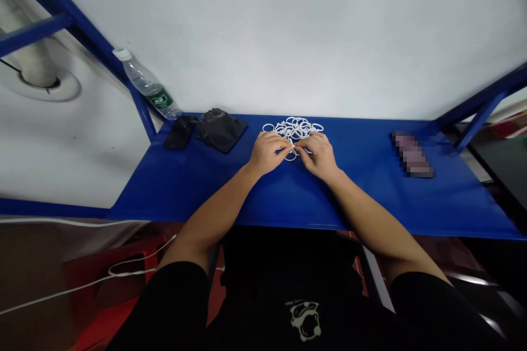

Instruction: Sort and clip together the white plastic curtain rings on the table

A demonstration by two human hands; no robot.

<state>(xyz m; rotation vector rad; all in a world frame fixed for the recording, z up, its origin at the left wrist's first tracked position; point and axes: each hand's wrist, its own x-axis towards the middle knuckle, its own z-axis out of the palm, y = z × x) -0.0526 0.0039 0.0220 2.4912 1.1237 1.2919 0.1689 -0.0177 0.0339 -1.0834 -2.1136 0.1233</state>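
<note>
White ring (290, 160): left hand (267, 152), right hand (320, 154) pinching (fingertips close).

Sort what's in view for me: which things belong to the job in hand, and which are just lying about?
In the job, it seems:
- white rings, piled
- small white piece, pinched by left hand and right hand

Apparently lying about:
- bottle
- black flat object
- dark pouch
- pixelated item

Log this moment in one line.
left hand: pinching white ring | right hand: pinching same ring | ring pile: beyond hands, on table
</note>
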